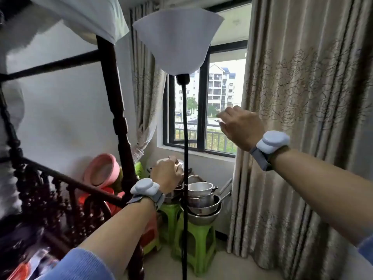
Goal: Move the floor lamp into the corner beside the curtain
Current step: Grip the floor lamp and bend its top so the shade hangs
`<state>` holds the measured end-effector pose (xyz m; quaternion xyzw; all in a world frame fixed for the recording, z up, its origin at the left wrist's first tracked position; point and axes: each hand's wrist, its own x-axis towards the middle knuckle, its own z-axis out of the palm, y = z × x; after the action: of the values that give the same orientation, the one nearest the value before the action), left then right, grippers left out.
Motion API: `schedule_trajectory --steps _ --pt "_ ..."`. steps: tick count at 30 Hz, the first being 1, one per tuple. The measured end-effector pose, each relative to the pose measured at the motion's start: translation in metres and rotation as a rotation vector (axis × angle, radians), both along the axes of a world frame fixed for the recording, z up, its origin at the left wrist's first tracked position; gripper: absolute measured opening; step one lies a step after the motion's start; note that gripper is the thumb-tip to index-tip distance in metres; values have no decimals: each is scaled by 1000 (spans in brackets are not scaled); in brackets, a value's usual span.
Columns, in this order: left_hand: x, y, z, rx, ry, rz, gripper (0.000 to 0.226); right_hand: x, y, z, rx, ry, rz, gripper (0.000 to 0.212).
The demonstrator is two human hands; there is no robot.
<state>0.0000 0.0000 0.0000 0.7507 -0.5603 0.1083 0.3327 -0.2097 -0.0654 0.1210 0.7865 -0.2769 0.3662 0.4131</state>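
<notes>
The floor lamp stands upright in the middle of the view, with a white flared shade (177, 39) on a thin black pole (185, 126). My left hand (166, 174) is closed around the pole at about waist height. My right hand (240, 126) is raised to the right of the pole, apart from it, fingers loosely spread, holding nothing, in front of the window. A beige flowered curtain (306, 110) hangs at the right; a second curtain panel (146, 91) hangs left of the window in the corner.
Green plastic stools (198, 239) stacked with metal pots (201, 201) stand under the window (220, 98), just behind the pole. A dark carved wooden bed frame (113, 93) fills the left. A pink basin (101, 170) leans on the wall.
</notes>
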Motion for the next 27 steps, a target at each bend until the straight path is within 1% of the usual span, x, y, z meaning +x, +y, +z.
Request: schedule_trajectory --steps 2,3,6,10,12,14,17,20,27 --pt "17 -17 -3 -8 66 -52 30 27 -14 10 -24 36 -47 18" --pt "25 -28 -4 -3 91 -94 30 42 -22 16 -56 58 -45 19" --pt "31 -47 -3 38 249 -223 36 69 -31 32 -126 102 -23 24" --pt "49 -81 0 86 334 -354 44 107 -51 52 -279 173 -46 31" --pt "49 -91 0 107 386 -439 40 118 -59 60 -294 239 -17 34" --pt "48 -98 -3 107 399 -501 31 124 -68 64 -300 319 -13 33" --pt "49 -107 -5 85 463 -553 22 126 -82 66 -330 388 -106 27" --pt "53 -113 -5 91 438 -570 20 124 -94 66 -353 406 -171 24" --pt "55 -120 -1 149 409 -647 10 107 -113 72 -384 399 -188 16"
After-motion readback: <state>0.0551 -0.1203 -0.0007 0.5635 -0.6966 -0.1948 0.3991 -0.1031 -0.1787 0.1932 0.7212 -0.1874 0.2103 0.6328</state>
